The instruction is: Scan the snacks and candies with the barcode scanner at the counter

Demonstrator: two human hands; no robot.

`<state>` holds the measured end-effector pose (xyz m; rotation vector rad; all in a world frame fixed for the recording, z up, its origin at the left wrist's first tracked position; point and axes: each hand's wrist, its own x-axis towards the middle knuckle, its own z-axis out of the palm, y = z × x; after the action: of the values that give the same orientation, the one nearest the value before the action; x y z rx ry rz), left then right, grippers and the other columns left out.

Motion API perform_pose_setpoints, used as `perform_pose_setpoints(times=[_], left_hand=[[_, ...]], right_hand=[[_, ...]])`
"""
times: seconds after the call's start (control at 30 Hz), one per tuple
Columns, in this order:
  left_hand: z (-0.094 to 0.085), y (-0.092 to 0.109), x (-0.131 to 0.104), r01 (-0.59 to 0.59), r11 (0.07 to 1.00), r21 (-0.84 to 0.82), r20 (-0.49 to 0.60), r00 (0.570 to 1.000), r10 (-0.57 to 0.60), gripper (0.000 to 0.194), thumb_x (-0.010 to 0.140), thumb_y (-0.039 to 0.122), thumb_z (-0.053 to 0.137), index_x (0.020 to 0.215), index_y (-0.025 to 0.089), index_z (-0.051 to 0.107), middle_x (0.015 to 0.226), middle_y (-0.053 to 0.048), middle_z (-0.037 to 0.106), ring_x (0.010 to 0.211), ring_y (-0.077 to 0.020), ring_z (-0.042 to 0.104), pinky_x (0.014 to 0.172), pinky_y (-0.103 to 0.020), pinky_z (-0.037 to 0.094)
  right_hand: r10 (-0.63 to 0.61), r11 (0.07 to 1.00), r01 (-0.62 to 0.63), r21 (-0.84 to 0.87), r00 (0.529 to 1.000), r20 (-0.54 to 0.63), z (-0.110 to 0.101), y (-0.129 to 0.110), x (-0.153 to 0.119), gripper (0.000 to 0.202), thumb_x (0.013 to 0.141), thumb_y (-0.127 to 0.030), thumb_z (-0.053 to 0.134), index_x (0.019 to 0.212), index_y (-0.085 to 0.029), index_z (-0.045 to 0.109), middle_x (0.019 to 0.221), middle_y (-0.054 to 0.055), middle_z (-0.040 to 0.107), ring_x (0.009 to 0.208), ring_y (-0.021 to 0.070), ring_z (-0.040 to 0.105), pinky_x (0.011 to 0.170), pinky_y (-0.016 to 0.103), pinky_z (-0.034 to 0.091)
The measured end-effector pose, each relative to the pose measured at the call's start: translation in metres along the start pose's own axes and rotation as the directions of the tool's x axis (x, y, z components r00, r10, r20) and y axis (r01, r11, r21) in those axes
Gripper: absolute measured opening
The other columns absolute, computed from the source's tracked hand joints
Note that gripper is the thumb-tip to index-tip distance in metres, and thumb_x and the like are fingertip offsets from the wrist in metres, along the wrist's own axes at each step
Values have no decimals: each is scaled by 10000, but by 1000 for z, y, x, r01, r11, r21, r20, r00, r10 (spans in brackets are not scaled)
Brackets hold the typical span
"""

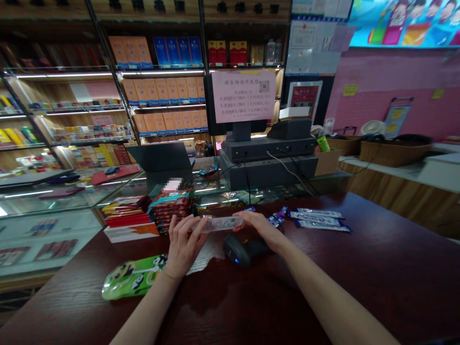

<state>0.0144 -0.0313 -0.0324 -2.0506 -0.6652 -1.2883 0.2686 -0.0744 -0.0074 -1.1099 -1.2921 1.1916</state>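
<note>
Between my two hands, above the dark wooden counter, is a narrow whitish packet [222, 224] with small print and what looks like a barcode facing me. My left hand [185, 242] grips its left end with the fingers bent over it. At the other end, my right hand [257, 225] pinches it between thumb and fingers. A black handheld barcode scanner [239, 250] with a small blue light lies on the counter just below, its handle partly behind my right wrist. Left of my left forearm lies a green panda-print package [134, 277].
Stacked brown-and-teal packets [170, 206] and red packets [127, 211] stand at the counter's left back. Slim blue-and-white sticks [319, 219] and purple wrappers [278, 216] lie to the right. Behind are a glass display case and a cash register [268, 165] with a pink sign [242, 98].
</note>
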Motion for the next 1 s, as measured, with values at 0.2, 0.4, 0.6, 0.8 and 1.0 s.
perform_pose_setpoints(times=[0.2,0.4,0.6,0.8,1.0], left_hand=[[-3,1,3,26,999,-34,104,994,-22,719,884,206,652,1514,286,314,1313,-114,579,1256,-268,521,1185,-569,263],[1,-2,0,178,969,-174,249,959,-132,764,911,261,601,1557,229,194,1509,-149,440,1404,-287,395,1197,-566,230],[9,-13,-14,499,815,-294,412,836,-363,551,938,353,565,1459,261,409,1388,-117,547,1312,-262,475,1119,-528,361],[11,-12,-18,645,647,-407,459,756,-466,450,924,384,580,1359,270,558,1317,-108,591,1263,-246,513,1091,-492,398],[11,-12,-19,717,586,-378,520,688,-506,435,909,404,595,1324,274,581,1278,-81,646,1218,-236,554,1078,-483,399]], right_hand=[[22,999,-18,30,993,-116,3,0,-1,481,791,-626,631,934,-180,743,937,57,773,831,246,732,960,403,471],[-12,1000,13,2,963,-270,-5,5,3,541,804,-623,614,1090,-178,726,983,69,777,917,282,728,999,432,446],[-86,990,31,-136,904,-419,-8,8,5,643,778,-629,636,1197,-145,697,878,91,792,1079,325,672,1031,442,424],[-113,985,43,-165,888,-447,-2,10,7,630,742,-616,659,1175,-161,713,903,96,793,1036,336,692,982,454,483],[-182,975,102,-198,876,-446,4,14,7,505,748,-616,658,1014,-201,770,1038,92,776,1065,331,680,1000,462,489]])
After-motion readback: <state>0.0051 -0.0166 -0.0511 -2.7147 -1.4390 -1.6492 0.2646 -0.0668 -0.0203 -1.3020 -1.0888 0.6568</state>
